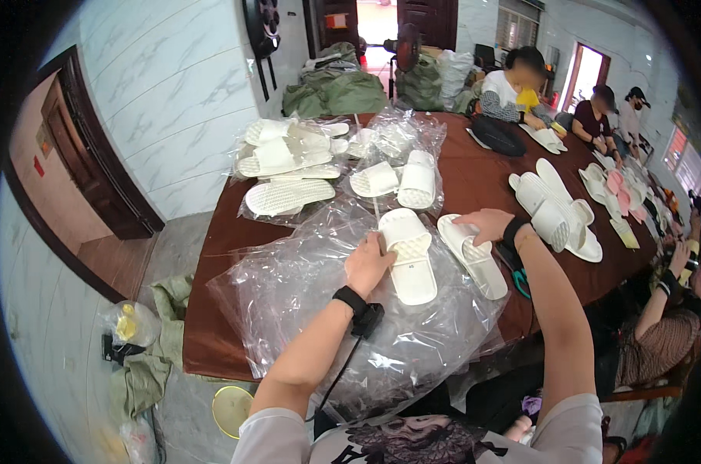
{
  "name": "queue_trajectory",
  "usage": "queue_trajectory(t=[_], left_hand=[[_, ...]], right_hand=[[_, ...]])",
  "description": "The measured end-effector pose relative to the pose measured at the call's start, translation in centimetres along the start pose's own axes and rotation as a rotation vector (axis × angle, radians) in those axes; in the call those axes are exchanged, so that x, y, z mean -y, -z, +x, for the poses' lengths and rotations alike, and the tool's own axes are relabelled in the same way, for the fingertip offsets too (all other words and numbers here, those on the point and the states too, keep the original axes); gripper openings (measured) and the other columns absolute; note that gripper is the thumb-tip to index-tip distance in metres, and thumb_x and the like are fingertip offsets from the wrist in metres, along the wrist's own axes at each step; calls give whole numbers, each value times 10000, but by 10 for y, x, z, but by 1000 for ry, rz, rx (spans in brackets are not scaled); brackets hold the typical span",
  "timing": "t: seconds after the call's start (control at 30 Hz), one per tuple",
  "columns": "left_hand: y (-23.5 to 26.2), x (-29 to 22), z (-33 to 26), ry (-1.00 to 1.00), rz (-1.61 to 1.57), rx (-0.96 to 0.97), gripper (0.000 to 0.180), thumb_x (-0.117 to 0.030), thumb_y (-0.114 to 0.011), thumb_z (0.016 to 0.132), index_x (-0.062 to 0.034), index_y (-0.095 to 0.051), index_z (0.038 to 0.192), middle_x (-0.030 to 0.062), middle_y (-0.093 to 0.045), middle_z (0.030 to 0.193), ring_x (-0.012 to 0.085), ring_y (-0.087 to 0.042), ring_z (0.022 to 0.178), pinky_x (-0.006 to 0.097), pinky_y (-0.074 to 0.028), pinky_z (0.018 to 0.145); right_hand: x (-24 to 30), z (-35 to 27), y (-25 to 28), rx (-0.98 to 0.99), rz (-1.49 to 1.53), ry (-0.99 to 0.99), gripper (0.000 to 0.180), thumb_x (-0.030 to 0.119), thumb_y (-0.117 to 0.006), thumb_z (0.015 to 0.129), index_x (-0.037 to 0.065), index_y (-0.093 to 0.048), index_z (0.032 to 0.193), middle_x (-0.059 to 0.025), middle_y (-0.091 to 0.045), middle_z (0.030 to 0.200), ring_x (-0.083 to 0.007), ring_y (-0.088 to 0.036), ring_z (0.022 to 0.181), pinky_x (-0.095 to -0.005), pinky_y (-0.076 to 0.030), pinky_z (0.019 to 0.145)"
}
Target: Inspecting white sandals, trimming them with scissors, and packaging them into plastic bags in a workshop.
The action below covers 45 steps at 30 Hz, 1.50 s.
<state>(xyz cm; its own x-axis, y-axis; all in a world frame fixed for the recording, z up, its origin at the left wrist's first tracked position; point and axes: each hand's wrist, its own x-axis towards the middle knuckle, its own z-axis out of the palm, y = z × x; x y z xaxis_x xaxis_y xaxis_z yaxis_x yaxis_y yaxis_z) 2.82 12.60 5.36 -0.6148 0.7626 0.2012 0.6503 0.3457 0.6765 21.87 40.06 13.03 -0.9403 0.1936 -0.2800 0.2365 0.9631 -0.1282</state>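
Observation:
Over a heap of clear plastic bags (304, 271) I have a pair of white slide slippers with textured footbeds. My left hand (368, 265) grips the left edge of one slipper (414, 283), close to its strap. The other slipper (486, 277) is tilted to the right of it, with my right hand (486, 225) holding it around the strap. Beyond them, bagged white slippers (289, 197) are piled at the far left of the table. Loose white slippers (547, 213) lie stacked to the right of my right hand.
A brown-covered table (227, 224) runs away to the right. Teal-handled scissors (520, 283) lie beside my right forearm. Several people work along the table, one person (509, 93) at its far side. Pink slippers (619, 192) lie farther right. A yellow-rimmed bin (233, 411) stands on the floor.

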Motion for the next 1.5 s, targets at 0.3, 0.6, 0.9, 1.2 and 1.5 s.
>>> queue_trajectory(t=[0.3,0.6,0.9,1.2,1.5], left_hand=[[-3,7,19,63,-387,-33,582,-291,-663,798,13,-555,1282,202,-689,947,360,-669,892,412,-517,783],[14,-13,17,21,-936,-242,344,-143,-609,916,40,-577,1207,100,-677,907,165,-647,831,312,-517,728],[32,-46,-1,-201,-1114,-570,399,-39,-475,972,10,-373,1354,141,-631,1083,185,-623,986,291,-471,850],[2,-69,-32,-326,-1196,-180,499,-57,-500,978,-17,-284,1426,155,-560,1252,218,-567,1102,306,-449,919],[-31,-17,-18,-402,-704,219,304,-138,-576,974,-5,-566,1247,113,-691,1101,180,-661,1005,301,-512,887]], right_hand=[[15,-76,79,-512,-61,-260,849,476,-781,677,12,-484,1322,-250,-604,1145,-375,-600,1061,-403,-467,934],[156,-129,54,-1080,1229,-82,248,173,-658,915,12,-554,1072,1,-623,870,-50,-576,688,-191,-450,581],[231,-114,-28,-1051,1604,-315,187,206,-651,924,92,-503,914,-15,-582,724,-96,-514,454,-257,-455,437],[246,-59,-28,-1158,1914,19,109,230,-550,1003,121,-551,1011,46,-607,903,-61,-545,730,-249,-453,654],[115,-88,-14,-873,1718,-283,154,161,-630,933,103,-511,855,4,-571,739,-105,-568,628,-283,-510,643]])
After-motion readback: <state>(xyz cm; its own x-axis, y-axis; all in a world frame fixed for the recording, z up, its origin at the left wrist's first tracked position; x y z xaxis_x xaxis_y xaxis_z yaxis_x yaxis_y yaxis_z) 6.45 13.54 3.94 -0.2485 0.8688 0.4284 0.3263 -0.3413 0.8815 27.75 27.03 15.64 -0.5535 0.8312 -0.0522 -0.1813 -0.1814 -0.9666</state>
